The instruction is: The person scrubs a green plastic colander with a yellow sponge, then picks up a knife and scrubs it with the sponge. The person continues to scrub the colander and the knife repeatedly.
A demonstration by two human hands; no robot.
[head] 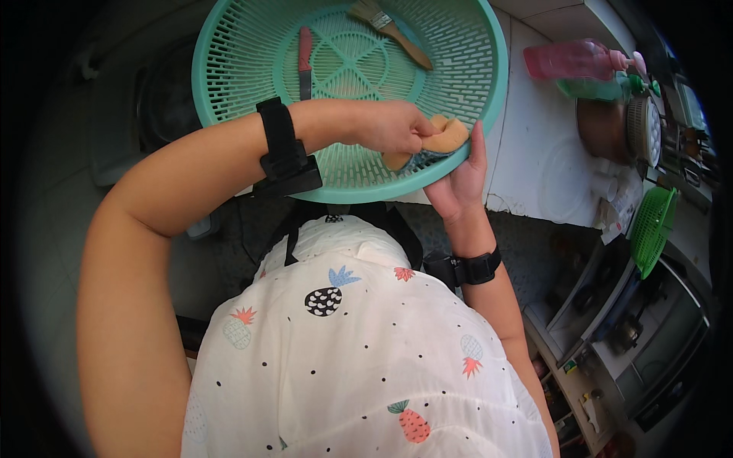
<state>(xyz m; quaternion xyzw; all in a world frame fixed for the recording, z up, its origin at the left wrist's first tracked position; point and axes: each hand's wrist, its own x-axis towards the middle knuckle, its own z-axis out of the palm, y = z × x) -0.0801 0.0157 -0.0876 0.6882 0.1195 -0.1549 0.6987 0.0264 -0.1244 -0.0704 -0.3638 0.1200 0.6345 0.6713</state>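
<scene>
My left hand grips a yellow sponge with a bluish-grey scouring side. It presses the folded sponge against the inner wall of a green plastic slotted basket, near the rim. On the outside of that same rim, my right hand holds the basket, thumb up along the edge and fingers partly hidden beneath. Inside the basket lie a knife with a red handle and a brush with a wooden handle. My left forearm crosses over the basket's near side, just below the knife's blade.
Right of the basket is a white-tiled counter. Pink and green pump bottles, a brown pot and a clear round lid or plate are there. A smaller green basket stands tilted at the far right.
</scene>
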